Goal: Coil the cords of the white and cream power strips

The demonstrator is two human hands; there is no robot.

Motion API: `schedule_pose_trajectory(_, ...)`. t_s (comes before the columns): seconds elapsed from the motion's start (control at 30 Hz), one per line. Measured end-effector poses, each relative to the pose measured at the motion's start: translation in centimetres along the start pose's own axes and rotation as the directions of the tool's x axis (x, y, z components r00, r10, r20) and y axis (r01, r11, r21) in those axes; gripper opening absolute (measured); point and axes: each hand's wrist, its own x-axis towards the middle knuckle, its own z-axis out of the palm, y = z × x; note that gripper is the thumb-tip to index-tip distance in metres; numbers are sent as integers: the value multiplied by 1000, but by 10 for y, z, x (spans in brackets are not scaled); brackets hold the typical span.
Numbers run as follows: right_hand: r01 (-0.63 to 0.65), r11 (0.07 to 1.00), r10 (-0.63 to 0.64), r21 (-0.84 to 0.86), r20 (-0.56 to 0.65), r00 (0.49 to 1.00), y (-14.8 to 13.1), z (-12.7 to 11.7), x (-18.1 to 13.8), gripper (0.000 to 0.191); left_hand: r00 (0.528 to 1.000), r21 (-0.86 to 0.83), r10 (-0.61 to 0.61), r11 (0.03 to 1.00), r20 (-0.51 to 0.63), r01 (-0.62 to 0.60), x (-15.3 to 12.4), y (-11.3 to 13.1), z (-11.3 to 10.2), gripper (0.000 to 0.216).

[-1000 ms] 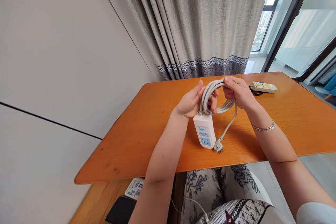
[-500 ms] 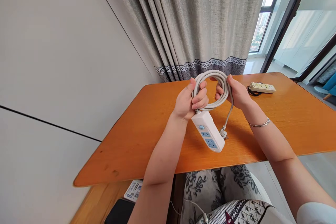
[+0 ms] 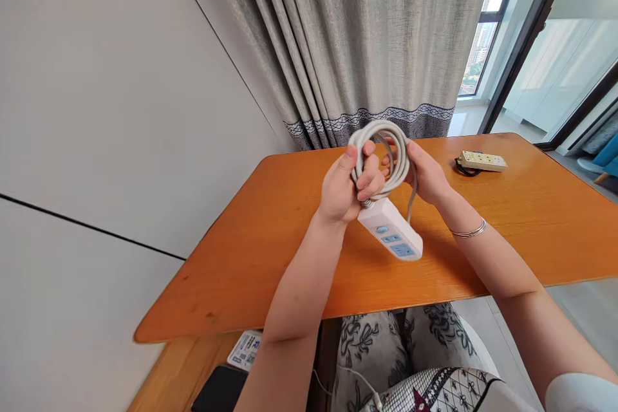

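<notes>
A white power strip (image 3: 390, 230) with blue sockets and a blue switch hangs tilted above the wooden table, its far end slanting down to the right. Its grey-white cable (image 3: 381, 127) is wound into a round coil of several loops. My left hand (image 3: 348, 181) is wrapped round the coil's left side, just above where the cable enters the strip. On the right side of the coil, my right hand (image 3: 421, 172) pinches the loops between thumb and fingers. A loose length of cable drops from there behind the strip. The plug is hidden from view.
Another power strip (image 3: 483, 161), cream with a black cord, lies at the back right of the orange-brown table (image 3: 270, 238). Behind stands a grey curtain (image 3: 386, 32). Below the left edge are a black flat object (image 3: 219, 389) and a printed white packet (image 3: 245, 350).
The right hand has moved slightly left, and the coil has become narrower and turned. The power strip has swung up and to the right, and its plug has gone out of sight.
</notes>
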Motion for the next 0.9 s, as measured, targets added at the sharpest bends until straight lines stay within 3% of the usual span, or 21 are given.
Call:
schedule_pose_trajectory(0.13, -96, 982, 88, -160, -55, 995, 17, -1, 2, 45, 983, 2, 148, 989, -112, -149, 2, 5, -1, 42)
schedule_pose_trajectory(0.23, -90, 864, 89, -495, -26, 996, 23, -2, 0, 56, 954, 42, 252, 968, -160, -249, 7, 5, -5, 41)
schedule_pose_trajectory(0.3, -41, 662, 124, -748, 56, 991, 22, -2, -3, 68, 933, 73, 314, 949, -178, -306, 9, 3, -8, 39)
schedule_pose_trajectory(0.4, 13, 314, 286, -949, 108, 952, 15, -2, -8, 78, 901, 124, 386, 922, -197, -368, 13, 0, -10, 36)
schedule_pose_trajectory(0.47, 13, 81, 348, -997, 41, 936, 9, 2, -12, 77, 889, 162, 414, 908, -196, -387, 16, -4, -12, 35)
schedule_pose_trajectory(0.53, -9, -136, 328, -991, -53, 943, 2, 9, -18, 72, 897, 211, 410, 903, -167, -374, 19, -11, -15, 31)
schedule_pose_trajectory(0.6, -31, -285, 273, -958, -112, 955, -5, 20, -25, 67, 915, 281, 386, 896, -114, -343, 22, -21, -21, 25)
schedule_pose_trajectory(0.73, 24, -382, 184, -924, -51, 982, -20, 42, -44, 57, 937, 478, 348, 821, 14, -312, 27, -40, -32, 17)
schedule_pose_trajectory(0.8, 137, -379, 151, -915, 85, 985, -25, 49, -53, 44, 933, 568, 354, 756, 62, -325, 29, -45, -35, 16)
schedule_pose_trajectory(0.9, 318, -352, 107, -880, 300, 948, -29, 50, -60, 31, 928, 649, 349, 679, 128, -344, 29, -43, -37, 17)
